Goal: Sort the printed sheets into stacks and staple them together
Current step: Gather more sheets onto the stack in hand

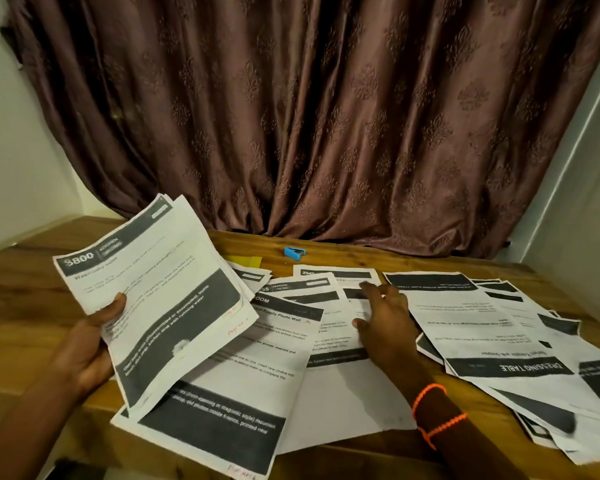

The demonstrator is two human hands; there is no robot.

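Left hand [94,327] grips a raised sheaf [153,292]; right hand [385,320] lies flat, fingers spread, on loose sheets [326,341] across the table [21,282]. Stapler [294,252] sits beyond the sheets — nearer the right hand, judged the likelier reach.

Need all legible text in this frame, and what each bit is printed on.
"$800" and "KITCHEN": header of the sheets held in the left hand.
"Family Photo Wall": sheet lying under them.
"DRESSING TABLE", upside down: sheet on the right.
"2945": far sheet, beyond the right hand.
Body text, red handwriting: too blurred.
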